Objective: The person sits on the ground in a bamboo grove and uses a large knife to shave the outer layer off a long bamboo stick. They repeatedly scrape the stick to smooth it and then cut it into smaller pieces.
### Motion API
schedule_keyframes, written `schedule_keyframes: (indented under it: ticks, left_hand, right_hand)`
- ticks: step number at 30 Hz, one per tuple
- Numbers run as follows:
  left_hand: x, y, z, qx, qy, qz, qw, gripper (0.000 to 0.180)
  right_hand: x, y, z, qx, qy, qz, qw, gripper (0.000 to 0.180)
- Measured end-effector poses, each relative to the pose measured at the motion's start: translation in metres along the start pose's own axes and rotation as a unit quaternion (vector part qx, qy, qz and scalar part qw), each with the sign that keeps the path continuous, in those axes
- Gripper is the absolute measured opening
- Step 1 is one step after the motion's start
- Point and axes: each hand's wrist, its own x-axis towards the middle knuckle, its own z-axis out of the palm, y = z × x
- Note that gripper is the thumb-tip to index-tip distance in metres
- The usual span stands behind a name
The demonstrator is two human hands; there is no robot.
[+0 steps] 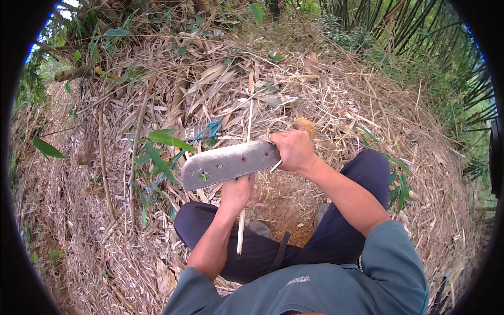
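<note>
Head view looks down on sloping outdoor ground (341,105) thickly matted with dry, straw-coloured leaves and thin stalks, with a bare brown patch of crumbly earth (299,228) between the person's bent, dark-trousered legs (362,176). Green undergrowth (341,34) edges the top, and a clump of slender dark stems (441,42) leans across the upper right corner. At the left, thin poles (138,152) slant over the litter, and a short log (72,73) lies near the upper left. Fresh green leaves (170,140) and a blue tie (212,128) sit just beyond the tip end of a broad grey cleaver (226,164), which is held over the middle of the scene, well in front of the knees. The right hand (295,150) is closed around the cleaver's handle end; the left hand (236,193), partly hidden by the blade, is closed on a pale, narrow strip (241,231) that passes behind the blade, showing above and below it. Two greyish shoes (260,229) show partly beside the earth.
</note>
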Motion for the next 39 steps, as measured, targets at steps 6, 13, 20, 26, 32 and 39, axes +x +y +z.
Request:
schedule_keyframes:
  ticks: [6,13,20,26,32,39]
  left_hand:
    - [-0.009,0.018,0.018,-0.031,-0.044,-0.022,0.998,0.023]
    - [-0.022,0.024,0.012,-0.062,-0.06,-0.023,0.996,0.022]
    - [-0.013,0.03,0.012,0.04,-0.083,-0.01,0.996,0.017]
    - [0.01,0.026,0.012,0.05,0.07,-0.009,0.996,0.029]
    - [-0.028,0.039,0.056,0.12,0.044,-0.02,0.992,0.03]
    - [-0.02,0.036,0.075,0.126,0.021,-0.046,0.991,0.043]
  right_hand:
    - [0.008,0.037,-0.001,-0.059,-0.039,0.115,0.991,0.027]
    - [0.014,0.028,0.007,-0.019,0.009,0.074,0.997,0.025]
    - [0.022,0.078,-0.009,0.126,0.044,0.38,0.915,0.036]
    - [0.017,0.037,0.001,0.331,0.023,0.348,0.877,0.044]
    - [-0.007,0.008,-0.028,0.341,0.151,0.357,0.856,0.049]
    - [-0.004,0.009,-0.041,0.504,0.205,0.346,0.764,0.033]
